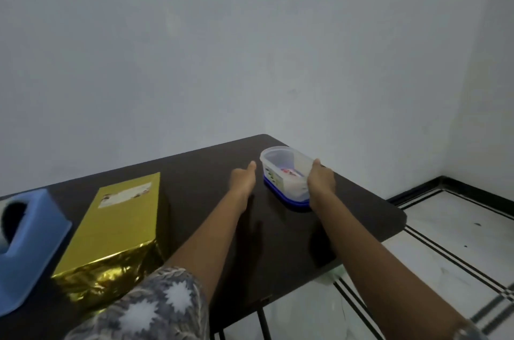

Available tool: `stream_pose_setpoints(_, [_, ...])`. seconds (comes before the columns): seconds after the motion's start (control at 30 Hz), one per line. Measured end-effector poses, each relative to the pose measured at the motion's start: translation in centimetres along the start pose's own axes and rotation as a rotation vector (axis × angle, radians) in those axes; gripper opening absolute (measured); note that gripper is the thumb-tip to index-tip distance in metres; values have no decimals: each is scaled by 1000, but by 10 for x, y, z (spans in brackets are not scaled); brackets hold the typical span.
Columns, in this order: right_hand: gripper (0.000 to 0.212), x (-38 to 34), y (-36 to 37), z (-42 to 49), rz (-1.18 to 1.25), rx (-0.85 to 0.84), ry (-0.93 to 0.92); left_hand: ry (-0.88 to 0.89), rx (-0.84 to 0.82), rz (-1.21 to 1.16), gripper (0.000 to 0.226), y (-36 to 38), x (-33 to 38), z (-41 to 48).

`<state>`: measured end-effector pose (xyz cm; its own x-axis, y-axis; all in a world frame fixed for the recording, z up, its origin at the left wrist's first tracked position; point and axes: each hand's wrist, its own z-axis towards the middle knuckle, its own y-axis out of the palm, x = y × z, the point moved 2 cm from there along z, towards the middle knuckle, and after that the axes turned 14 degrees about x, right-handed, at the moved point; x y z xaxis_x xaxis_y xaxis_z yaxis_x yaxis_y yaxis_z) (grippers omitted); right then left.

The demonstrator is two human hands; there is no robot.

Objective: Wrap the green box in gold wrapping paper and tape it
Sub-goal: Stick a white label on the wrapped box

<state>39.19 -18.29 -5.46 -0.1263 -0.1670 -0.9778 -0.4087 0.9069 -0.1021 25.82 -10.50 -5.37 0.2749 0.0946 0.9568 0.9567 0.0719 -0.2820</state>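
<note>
A box fully covered in gold wrapping paper (116,225) lies on the dark table (211,172) at the left, with a pale label on its top and crinkled paper at its near end. No green shows. My left hand (242,177) hovers over the middle of the table with the thumb stuck out, holding nothing, just left of a clear plastic container (283,172). My right hand (320,179) grips that container's right side, thumb at the rim. A blue tape dispenser (30,245) sits at the far left, beside the gold box.
The container has a blue base and some small items inside, and stands near the table's far right corner. The table's right edge drops to a white tiled floor (445,242) with black lines. A bare wall stands behind.
</note>
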Motion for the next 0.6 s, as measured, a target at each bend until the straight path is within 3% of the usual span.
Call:
stream_pose_setpoints(0.1, [49, -5, -4, 17, -5, 24, 37, 61, 63, 113, 50, 28, -3, 12])
stream_pose_setpoints(0.27, [45, -20, -38, 56, 0, 98, -22, 56, -32, 116, 62, 61, 6, 27])
stream_pose_setpoints(0.43, [44, -25, -57, 80, 13, 160, -34, 169, -212, 715, 107, 85, 5, 35])
stream_pose_setpoints(0.6, [44, -26, -58, 76, 43, 147, -29, 124, -169, 679, 105, 89, 12, 47])
